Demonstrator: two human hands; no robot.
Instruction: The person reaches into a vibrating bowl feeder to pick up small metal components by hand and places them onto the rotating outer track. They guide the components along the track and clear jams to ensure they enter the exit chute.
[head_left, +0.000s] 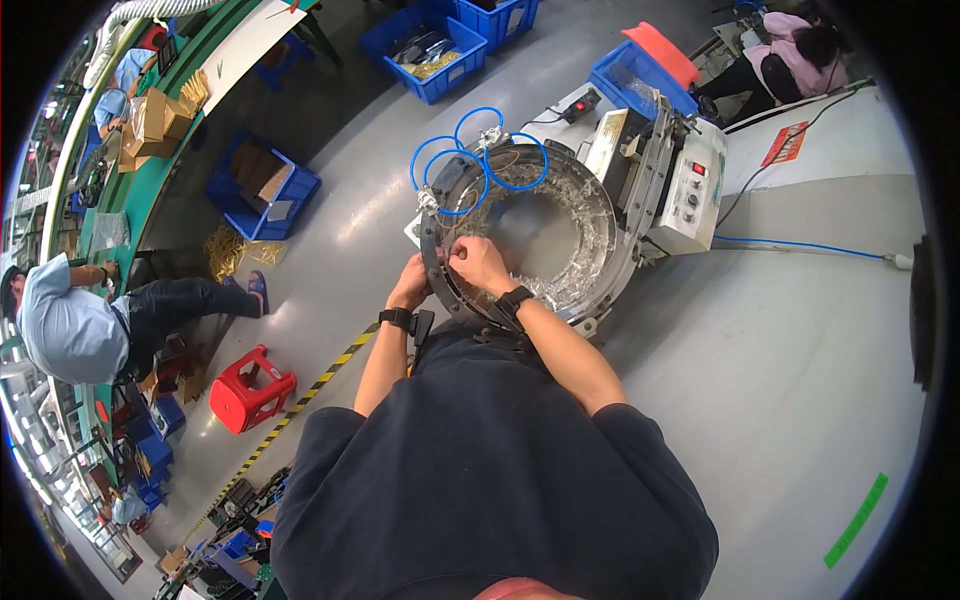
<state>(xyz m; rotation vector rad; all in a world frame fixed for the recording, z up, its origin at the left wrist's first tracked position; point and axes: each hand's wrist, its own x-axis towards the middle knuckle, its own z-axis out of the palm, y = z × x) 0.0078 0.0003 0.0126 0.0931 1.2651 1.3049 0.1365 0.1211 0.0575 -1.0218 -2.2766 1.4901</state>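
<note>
A round vibratory bowl feeder (pixel 600 282) stands in front of me, with small shiny clear pieces (pixel 562 283) heaped around its inner wall. My right hand (pixel 480 264) is over the bowl's near left rim, fingers bent into a pinch; whatever they grip is too small to make out. Just outside the dark curved rail (pixel 432 252), my left hand (pixel 411 281) is curled close to the right one. Its fingertips are partly hidden by the rail. Blue air tubes (pixel 487 182) loop above the rim beyond both hands. Each wrist wears a black band.
A control box (pixel 693 190) with a red switch adjoins the feeder's right side. Blue bins (pixel 440 70) stand beyond. On the left are a red stool (pixel 252 388), striped floor tape (pixel 318 388) and a person in light blue (pixel 75 320) at a green bench. Another person in pink (pixel 800 60) sits far right.
</note>
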